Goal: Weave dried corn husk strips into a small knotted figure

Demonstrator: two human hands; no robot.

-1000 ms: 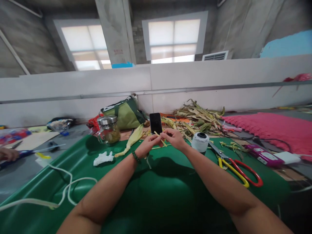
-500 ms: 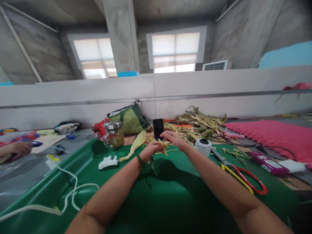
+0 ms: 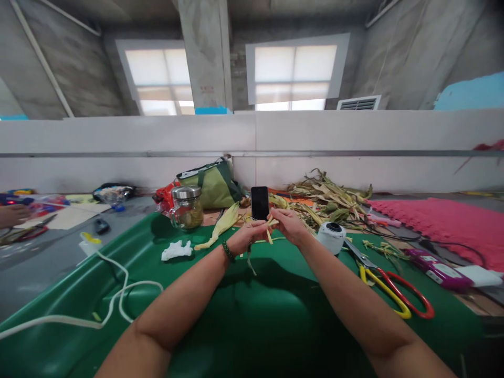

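Note:
Pale yellow corn husk strips (image 3: pixel 270 231) are pinched between my two hands above the green mat (image 3: pixel 260 315). My left hand (image 3: pixel 248 236), with a beaded bracelet at its wrist, is closed on the strips from the left. From the right, my right hand (image 3: pixel 290 224) grips them with thumb and fingers. A thin pale strand (image 3: pixel 251 262) dangles below my left hand. Just behind the hands a black phone (image 3: pixel 260 202) stands upright. To the left lies a whole corn husk (image 3: pixel 222 226). The fingers partly cover the held strips.
Scissors (image 3: pixel 388 289) with red and yellow handles lie right, near a white thread spool (image 3: pixel 331 237). Dried husks (image 3: pixel 331 197) are heaped behind. A glass jar (image 3: pixel 187 210), a green bag (image 3: pixel 212 184) and a white cable (image 3: pixel 114 299) are left. Another person's hand (image 3: pixel 13 216) is at far left.
My right hand has come down and its fingers have closed in on the strips beside my left hand. The view has shifted slightly. The other person's hand has moved left.

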